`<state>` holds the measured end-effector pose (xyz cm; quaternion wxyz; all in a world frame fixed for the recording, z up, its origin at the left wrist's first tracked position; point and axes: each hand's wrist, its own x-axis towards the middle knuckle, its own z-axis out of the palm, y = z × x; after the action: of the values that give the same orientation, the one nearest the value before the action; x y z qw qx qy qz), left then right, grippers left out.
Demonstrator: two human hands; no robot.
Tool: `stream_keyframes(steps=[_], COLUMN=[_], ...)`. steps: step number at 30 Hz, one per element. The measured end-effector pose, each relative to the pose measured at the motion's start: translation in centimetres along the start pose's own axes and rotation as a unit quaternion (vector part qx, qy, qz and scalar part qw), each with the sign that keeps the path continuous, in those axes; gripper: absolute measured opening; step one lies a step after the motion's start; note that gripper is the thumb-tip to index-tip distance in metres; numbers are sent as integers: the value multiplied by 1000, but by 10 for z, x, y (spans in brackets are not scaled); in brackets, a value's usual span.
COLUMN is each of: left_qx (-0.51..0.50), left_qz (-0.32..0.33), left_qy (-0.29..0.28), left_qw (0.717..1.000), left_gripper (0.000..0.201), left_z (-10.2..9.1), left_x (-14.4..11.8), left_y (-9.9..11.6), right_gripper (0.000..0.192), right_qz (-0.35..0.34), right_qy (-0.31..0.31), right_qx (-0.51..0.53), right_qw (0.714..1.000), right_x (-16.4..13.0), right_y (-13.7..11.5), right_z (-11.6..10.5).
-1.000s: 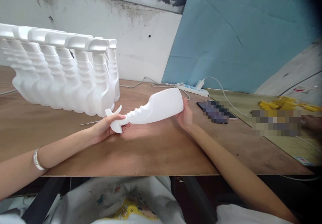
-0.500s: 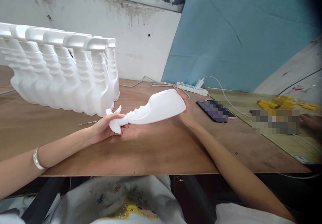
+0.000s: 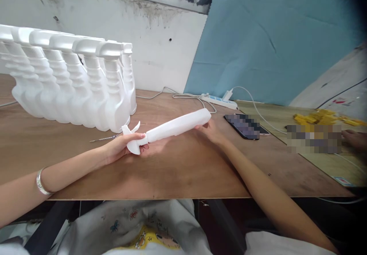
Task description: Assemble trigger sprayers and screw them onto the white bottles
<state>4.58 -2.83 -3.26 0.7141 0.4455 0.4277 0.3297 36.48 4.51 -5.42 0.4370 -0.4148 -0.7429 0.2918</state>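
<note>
One white spray bottle (image 3: 172, 128) was held lying sideways just above the wooden surface (image 3: 177, 171), narrow edge turned up. Its trigger head was grasped by the left hand (image 3: 120, 148), fingers curled round the neck, while its base was pinched by the right hand (image 3: 210, 129). Further left, a row of upright bottles (image 3: 71, 86) was lined up. To the right, a phone (image 3: 246, 125) was lying flat.

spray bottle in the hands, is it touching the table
Apart. The head view shows the spray bottle held level between left hand and right hand, above the table.
</note>
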Motion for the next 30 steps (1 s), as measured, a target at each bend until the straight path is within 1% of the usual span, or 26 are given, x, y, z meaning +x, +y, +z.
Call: stream_keyframes(steps=[3,7,11,17,20,23,26,30], left_qx=[18,71,125,169,199,225,260,324], left_qz=[5,29,73,85,113,146,159,178], left_qy=[-2,-11,8,29,47,52,35,25], left_qw=[1000,997,989,982,972,962,952,929], left_gripper=[24,25,26,26,25,25,25,26], left_z=[0,1,2,6,8,9,6,2], left_x=[0,-1,-2,-5,-7,-7,-8,-8], left_y=[0,0,0,2,2,2,2,1], right_gripper=[48,47,48,50,50,51,53,53], right_qz=[23,32,43,50,53,60,65,64], right_qy=[15,10,8,9,1,-7,-13,-17], right_qx=[13,14,9,10,11,13,16,16], right_qw=[1000,999,999,999,999,998,998,998], right_x=[-1,-1,0,-1,-2,-2,-1,-1], right_y=[5,8,8,11,13,14,14,13], right_z=[1,2,3,2,2,2,1,0])
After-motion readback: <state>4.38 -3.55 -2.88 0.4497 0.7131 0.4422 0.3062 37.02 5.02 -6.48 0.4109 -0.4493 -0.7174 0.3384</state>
